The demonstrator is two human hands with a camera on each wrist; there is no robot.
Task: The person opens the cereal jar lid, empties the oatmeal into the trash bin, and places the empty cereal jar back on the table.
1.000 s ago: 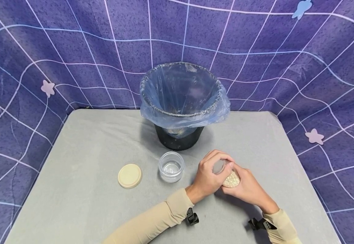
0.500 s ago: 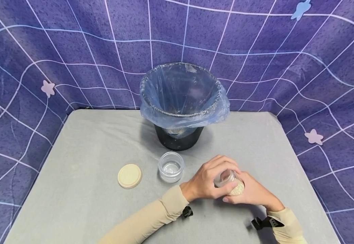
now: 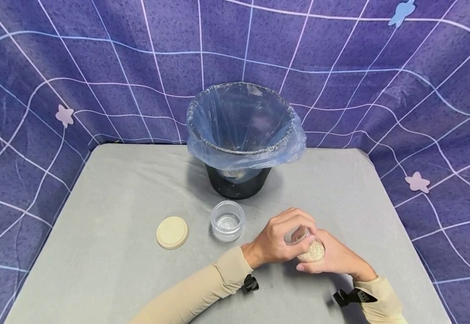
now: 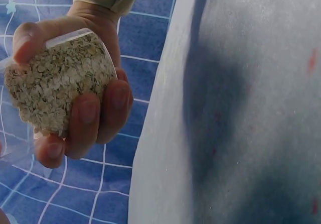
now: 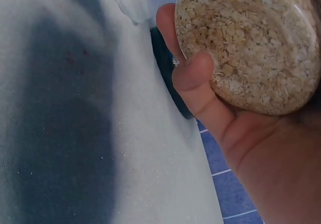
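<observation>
A small clear jar of oats (image 3: 311, 252) is held tilted just above the grey table (image 3: 117, 202), between both hands. My left hand (image 3: 280, 237) curls its fingers over the jar's top end, which hides the cap. My right hand (image 3: 333, 259) grips the base from the right. In the left wrist view the right hand's fingers (image 4: 88, 118) wrap round the oat-filled jar (image 4: 57, 83). The right wrist view shows the jar's round bottom (image 5: 251, 43) with the thumb (image 5: 196, 78) pressed against its side.
An empty clear jar (image 3: 227, 220) stands left of the hands, and a cream lid (image 3: 172, 232) lies flat further left. A black bin with a clear blue liner (image 3: 240, 130) stands behind them at mid-table. A purple grid cloth surrounds the table.
Both hands and the oat jar have come a little nearer to me and to the right. Over the last half second they have barely shifted.
</observation>
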